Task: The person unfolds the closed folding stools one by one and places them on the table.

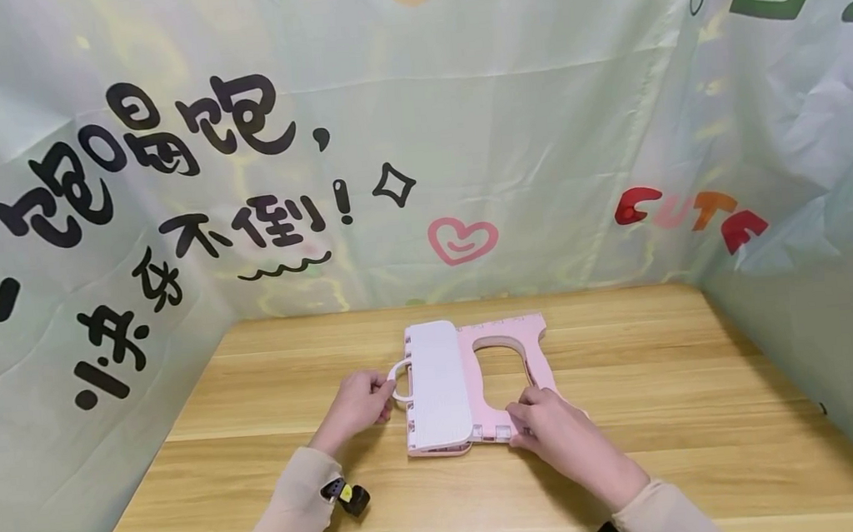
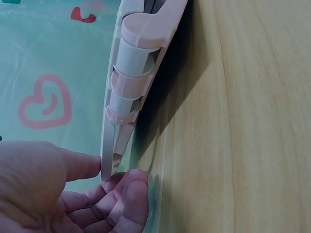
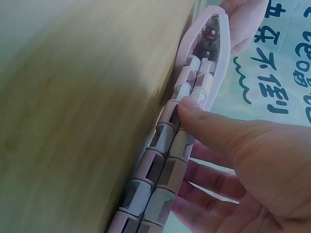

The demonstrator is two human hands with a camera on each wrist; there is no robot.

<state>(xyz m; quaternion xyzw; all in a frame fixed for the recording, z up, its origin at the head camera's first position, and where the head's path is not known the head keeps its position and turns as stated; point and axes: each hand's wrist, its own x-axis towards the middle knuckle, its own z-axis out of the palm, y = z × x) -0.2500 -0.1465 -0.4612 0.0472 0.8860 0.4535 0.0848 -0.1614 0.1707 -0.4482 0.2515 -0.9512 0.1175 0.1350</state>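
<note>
A pink and white folding stool (image 1: 441,382) lies partly folded on the table, its white top panel to the left and a pink leg frame (image 1: 547,365) with a large opening to the right. My left hand (image 1: 358,401) pinches the white loop handle (image 1: 399,397) on the stool's left side between thumb and fingers. The right hand (image 1: 564,439) grips the near edge of the pink frame. In the right wrist view its thumb presses on the row of hinges (image 3: 163,136), with the other fingers behind the frame, partly hidden.
The stool is on a light wooden table (image 1: 291,360). A pale printed curtain (image 1: 538,149) stands behind the table and at both sides. A dark strap with a small black device (image 1: 353,497) is worn on the left wrist.
</note>
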